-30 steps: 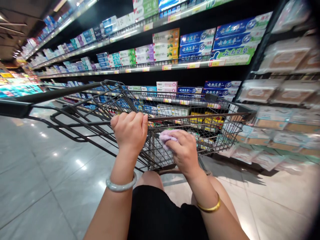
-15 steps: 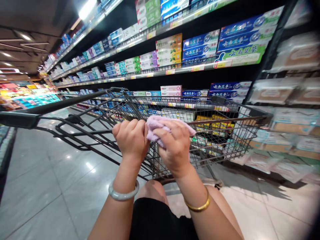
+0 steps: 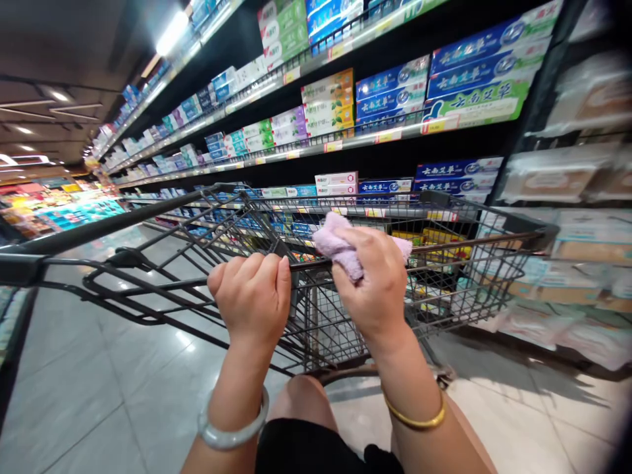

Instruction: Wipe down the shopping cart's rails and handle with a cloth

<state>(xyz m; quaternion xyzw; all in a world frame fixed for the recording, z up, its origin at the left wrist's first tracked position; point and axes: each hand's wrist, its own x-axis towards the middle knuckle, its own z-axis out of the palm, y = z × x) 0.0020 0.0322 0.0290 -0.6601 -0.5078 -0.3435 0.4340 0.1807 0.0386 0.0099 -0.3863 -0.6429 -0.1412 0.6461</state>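
Note:
A dark metal shopping cart (image 3: 316, 316) stands side-on in front of me. My left hand (image 3: 251, 293) is closed around its upper side rail, with the thumb lying along the top. On the same rail, farther right, my right hand (image 3: 372, 280) presses a pale pink cloth (image 3: 338, 247). The cloth is bunched under the fingers and wraps over the rail, one corner sticking out to the right. A short stretch of bare rail (image 3: 311, 265) shows between the two hands.
Shelves of boxed toothpaste (image 3: 390, 92) rise behind the cart. Packaged goods (image 3: 573, 243) hang at the right. The cart's handle (image 3: 22, 268) reaches to the far left. Grey floor tiles (image 3: 83, 368) lie below, and my knees are close to the cart.
My right hand has slid the cloth rightward along the rail, away from my left hand. The left hand keeps its grip, a little lower in view.

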